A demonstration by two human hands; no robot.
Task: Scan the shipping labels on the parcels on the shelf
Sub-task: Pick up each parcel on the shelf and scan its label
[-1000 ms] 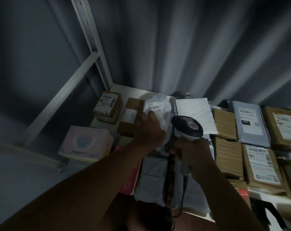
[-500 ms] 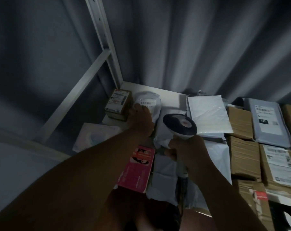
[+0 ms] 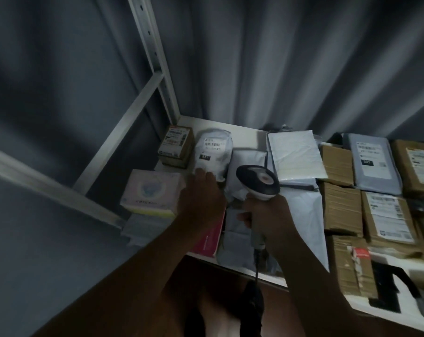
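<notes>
L hand (image 3: 202, 190) loose, fingertips touching white poly parcel (image 3: 213, 152) ahead; R hand (image 3: 266, 215) alongside, grasping barcode scanner (image 3: 257, 182).

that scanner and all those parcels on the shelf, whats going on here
A person is working along a shelf packed with parcels, scanning their shipping labels. The right hand holds a handheld barcode scanner by its grip, head pointing toward the back left of the shelf. The left hand rests its fingertips on the near edge of a white bagged parcel, which lies label up beside a small brown box. More labelled boxes and mailers sit to the right.
</notes>
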